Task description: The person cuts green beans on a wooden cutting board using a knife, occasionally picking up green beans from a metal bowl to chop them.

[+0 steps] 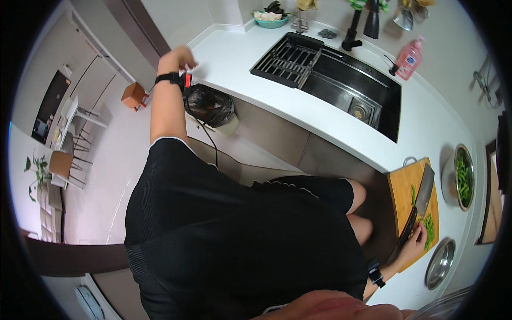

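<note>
My left hand [183,59] is stretched out by the counter's far left end, above a waste bin lined with a black bag [210,105]; its fingers hang bent and apart, with nothing visible in them. My right hand [417,239] is over the lower part of a wooden cutting board [404,184], its fingertips at chopped green pieces [429,230]; whether it grips anything is unclear. A kitchen knife [426,190] lies on the board, its black handle close beside my right hand. One long green pod or pepper [413,195] lies left of the blade.
Beyond the board stand a steel bowl of green pieces [463,178] and another round steel bowl [440,264]. The black sink [340,88] has a metal rack [288,64]. A pink soap bottle [410,60] and a teal bowl of food [272,22] stand along the wall.
</note>
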The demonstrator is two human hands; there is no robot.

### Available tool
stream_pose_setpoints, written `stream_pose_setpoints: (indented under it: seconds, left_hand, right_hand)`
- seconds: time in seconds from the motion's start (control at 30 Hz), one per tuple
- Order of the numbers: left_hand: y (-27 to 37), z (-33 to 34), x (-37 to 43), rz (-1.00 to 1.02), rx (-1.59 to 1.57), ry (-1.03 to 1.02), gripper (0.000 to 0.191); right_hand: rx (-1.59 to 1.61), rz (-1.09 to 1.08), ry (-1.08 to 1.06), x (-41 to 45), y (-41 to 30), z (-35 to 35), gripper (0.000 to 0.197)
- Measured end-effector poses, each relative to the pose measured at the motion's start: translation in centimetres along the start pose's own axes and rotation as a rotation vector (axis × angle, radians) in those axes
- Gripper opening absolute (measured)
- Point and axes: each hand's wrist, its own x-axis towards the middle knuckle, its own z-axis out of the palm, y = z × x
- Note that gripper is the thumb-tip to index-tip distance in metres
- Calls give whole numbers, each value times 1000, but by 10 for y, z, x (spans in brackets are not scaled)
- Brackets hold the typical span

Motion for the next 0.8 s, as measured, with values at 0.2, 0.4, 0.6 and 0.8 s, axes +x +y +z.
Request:
stream_pose_setpoints:
  seconds: [0.2, 0.4, 0.6, 0.8]
  left_hand:
    - [-24, 159, 2, -84, 290, 138, 44]
    - [7, 190, 30, -239, 230, -302, 41]
    - [15, 189, 61, -255, 254, -355, 39]
    - [9, 198, 59, -276, 207, -355, 37]
  right_hand:
    - [-60, -52, 48, -10, 2, -7, 21]
    - [-157, -84, 121, -25, -36, -4, 14]
    - [-241, -109, 98, -16, -54, 1, 13]
    - [-212, -98, 104, -14, -46, 4, 13]
